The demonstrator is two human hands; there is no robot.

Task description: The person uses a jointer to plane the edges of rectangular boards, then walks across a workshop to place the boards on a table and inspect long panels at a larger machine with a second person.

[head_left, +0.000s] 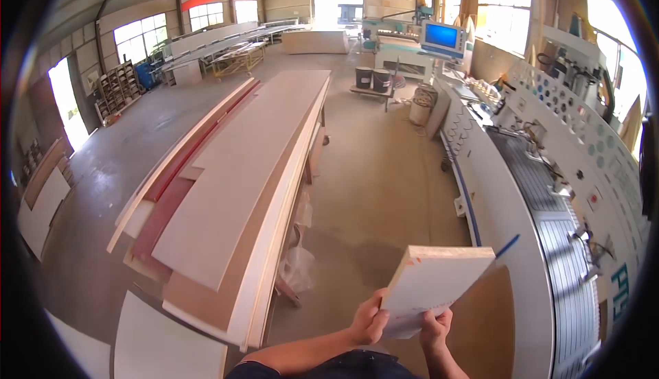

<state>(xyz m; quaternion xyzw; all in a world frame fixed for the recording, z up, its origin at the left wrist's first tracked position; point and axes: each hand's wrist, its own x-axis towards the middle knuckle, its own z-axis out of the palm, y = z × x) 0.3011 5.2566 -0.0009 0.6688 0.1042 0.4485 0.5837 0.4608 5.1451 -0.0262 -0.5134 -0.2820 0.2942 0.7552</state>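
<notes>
A thick white board point(439, 276) with a bare tan edge along its top is held up in front of me at the bottom of the view. My left hand point(371, 321) grips its left side, with the thumb on the face toward me. Lower down, my right hand point(436, 327) is closed on the board's near end, thumb also on the white face. The fingers behind the board are partly hidden. Small orange marks show near its upper left corner.
A long stack of panels point(247, 166) lies to my left on a stand. Along my right runs a long white machine point(501, 221) with a ribbed metal bed point(549, 235) and a screen point(443, 36). Dark buckets point(372, 78) stand ahead. White sheets point(165, 338) lean at lower left.
</notes>
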